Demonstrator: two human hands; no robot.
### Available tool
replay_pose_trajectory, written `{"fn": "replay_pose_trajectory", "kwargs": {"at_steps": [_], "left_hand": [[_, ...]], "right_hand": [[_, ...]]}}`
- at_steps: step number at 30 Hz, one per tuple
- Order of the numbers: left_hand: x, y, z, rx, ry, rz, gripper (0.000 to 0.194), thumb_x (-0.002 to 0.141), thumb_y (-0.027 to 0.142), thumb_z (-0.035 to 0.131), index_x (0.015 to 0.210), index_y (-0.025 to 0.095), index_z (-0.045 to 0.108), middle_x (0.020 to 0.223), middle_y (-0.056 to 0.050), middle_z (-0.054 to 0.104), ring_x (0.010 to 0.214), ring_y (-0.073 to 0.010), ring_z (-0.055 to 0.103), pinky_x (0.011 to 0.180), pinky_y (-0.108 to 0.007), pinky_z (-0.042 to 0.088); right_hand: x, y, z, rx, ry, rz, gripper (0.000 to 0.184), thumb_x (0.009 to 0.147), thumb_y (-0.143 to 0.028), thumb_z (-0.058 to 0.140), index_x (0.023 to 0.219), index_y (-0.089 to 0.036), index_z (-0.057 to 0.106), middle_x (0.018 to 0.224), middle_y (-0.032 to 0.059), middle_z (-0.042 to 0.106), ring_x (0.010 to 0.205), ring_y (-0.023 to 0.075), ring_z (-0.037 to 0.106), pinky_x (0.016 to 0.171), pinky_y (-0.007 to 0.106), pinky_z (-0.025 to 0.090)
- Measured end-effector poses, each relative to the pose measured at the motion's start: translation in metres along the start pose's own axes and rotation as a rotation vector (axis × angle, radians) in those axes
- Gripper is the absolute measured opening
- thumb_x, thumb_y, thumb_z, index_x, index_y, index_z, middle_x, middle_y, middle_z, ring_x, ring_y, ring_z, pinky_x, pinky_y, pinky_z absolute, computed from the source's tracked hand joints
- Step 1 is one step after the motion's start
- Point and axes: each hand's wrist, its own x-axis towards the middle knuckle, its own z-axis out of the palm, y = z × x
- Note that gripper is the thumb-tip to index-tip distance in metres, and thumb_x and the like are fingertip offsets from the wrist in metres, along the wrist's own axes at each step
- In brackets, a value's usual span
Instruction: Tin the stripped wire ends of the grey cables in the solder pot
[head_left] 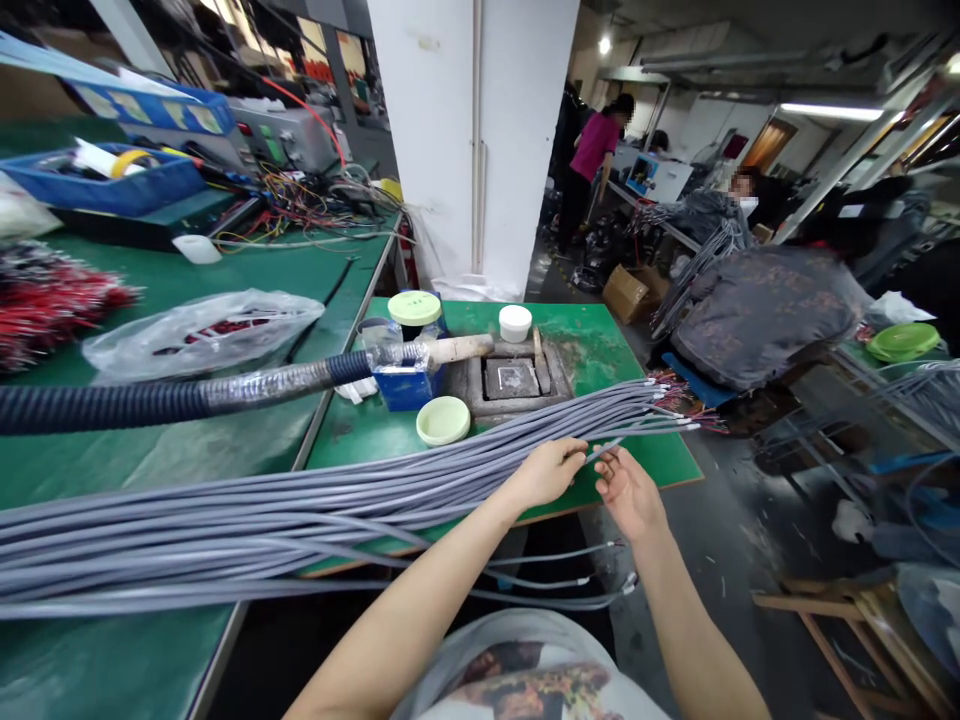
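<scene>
A long bundle of grey cables runs from the left across the green tables, its stripped ends showing thin coloured wires at the right. My left hand lies over the near side of the bundle, fingers closed on one grey cable. Just right of it, my right hand has its palm turned up, and its curled fingertips pinch the same cable near its end. A few loose cables hang below the table edge, close to my lap.
Behind the bundle sit a square metal pot, a pale green lid, a white tub and a blue box. A ribbed hose reaches over from the left. A person in a magenta top stands far back.
</scene>
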Motion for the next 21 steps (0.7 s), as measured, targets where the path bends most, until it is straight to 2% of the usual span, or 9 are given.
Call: {"fn": "replay_pose_trajectory", "kwargs": {"at_steps": [3,7,9,10,12,15,18,21], "left_hand": [[0.005,-0.006,0.006,-0.191,0.043,-0.080,0.043,0.083,0.026,0.054,0.124,0.014,0.055,0.110,-0.012,0.066,0.071,-0.0136,0.063,0.057,-0.023,0.045],[0.007,-0.013,0.011,-0.390,0.047,-0.240,0.056,0.083,0.024,0.056,0.136,0.014,0.042,0.131,-0.018,0.055,0.082,-0.0156,0.064,0.049,-0.019,0.040],[0.005,-0.013,0.011,-0.425,0.038,-0.236,0.055,0.080,0.024,0.060,0.133,0.015,0.047,0.129,-0.017,0.056,0.086,-0.0161,0.063,0.052,-0.019,0.041],[0.004,-0.012,0.011,-0.427,0.039,-0.212,0.052,0.079,0.025,0.063,0.129,0.015,0.052,0.126,-0.016,0.059,0.086,-0.0158,0.062,0.055,-0.020,0.042],[-0.003,-0.007,0.009,-0.443,0.037,-0.158,0.046,0.077,0.028,0.066,0.121,0.015,0.060,0.115,-0.012,0.064,0.083,-0.0144,0.060,0.061,-0.022,0.044],[-0.019,0.005,0.004,-0.568,0.053,-0.104,0.041,0.078,0.036,0.067,0.114,0.016,0.065,0.097,-0.008,0.068,0.076,-0.0119,0.057,0.064,-0.022,0.043],[-0.036,0.015,-0.002,-0.688,0.151,-0.083,0.034,0.077,0.040,0.068,0.099,0.014,0.071,0.081,-0.005,0.067,0.066,-0.0095,0.053,0.061,-0.022,0.039],[-0.047,0.017,-0.007,-0.718,0.257,-0.079,0.029,0.075,0.040,0.070,0.080,0.012,0.072,0.070,-0.003,0.064,0.060,-0.0082,0.048,0.058,-0.021,0.036]], "right_hand": [[0.000,-0.006,0.003,-0.003,0.065,-0.151,0.021,0.083,-0.043,0.060,0.092,-0.024,0.059,0.092,0.0009,0.066,0.063,0.0103,0.059,0.048,0.022,0.044],[-0.017,-0.030,0.004,-0.028,0.171,-0.436,0.023,0.089,-0.046,0.050,0.103,-0.029,0.057,0.076,-0.0028,0.063,0.051,0.0089,0.051,0.049,0.023,0.043],[-0.031,-0.042,0.002,-0.151,0.208,-0.556,0.025,0.091,-0.045,0.045,0.106,-0.028,0.057,0.066,-0.0026,0.060,0.048,0.0101,0.049,0.048,0.024,0.041],[-0.038,-0.046,0.002,-0.262,0.204,-0.570,0.026,0.092,-0.044,0.044,0.105,-0.026,0.058,0.061,-0.0022,0.059,0.046,0.0107,0.047,0.046,0.023,0.039],[-0.053,-0.047,0.001,-0.550,0.122,-0.496,0.028,0.092,-0.043,0.045,0.101,-0.022,0.061,0.054,-0.0012,0.056,0.044,0.0116,0.046,0.043,0.023,0.036],[-0.067,-0.034,0.001,-0.931,-0.118,-0.308,0.030,0.093,-0.040,0.044,0.104,-0.019,0.063,0.055,-0.0002,0.058,0.046,0.0122,0.048,0.047,0.025,0.039],[-0.074,-0.018,0.005,-1.101,-0.290,-0.239,0.031,0.095,-0.038,0.041,0.108,-0.020,0.062,0.057,-0.0011,0.059,0.049,0.0125,0.051,0.053,0.025,0.041],[-0.075,-0.010,0.009,-1.157,-0.384,-0.208,0.030,0.096,-0.036,0.039,0.109,-0.020,0.061,0.057,-0.0018,0.059,0.050,0.0122,0.052,0.055,0.025,0.041]]}}
